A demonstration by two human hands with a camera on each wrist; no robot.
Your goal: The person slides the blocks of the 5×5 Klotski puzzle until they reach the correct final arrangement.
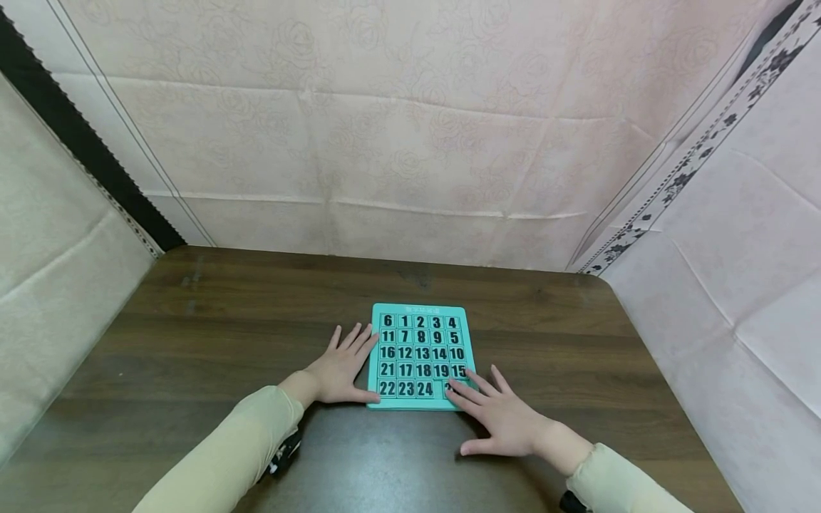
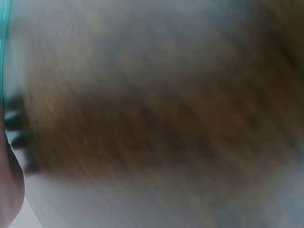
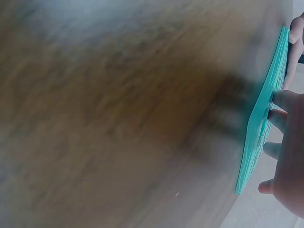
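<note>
A turquoise sliding number puzzle (image 1: 422, 361) lies flat on the table, its black-numbered tiles set in a grid. My left hand (image 1: 338, 372) is spread along its left side, fingertips at the edge and thumb at the near left corner. Over the near right corner reaches my right hand (image 1: 503, 422), its extended fingers touching the tiles and covering some of them; the thumb stays off the frame. The right wrist view shows the puzzle's side (image 3: 256, 128) with the right-hand fingers (image 3: 280, 121) over it. Only a sliver of the left hand (image 2: 10, 190) shows in the left wrist view.
The dark wooden table (image 1: 244, 320) extends around the puzzle. Pale patterned cloth (image 1: 385, 142) hangs behind it, and more cloth (image 1: 737, 285) borders the right side. A dark strip (image 1: 83, 135) runs down the left cloth.
</note>
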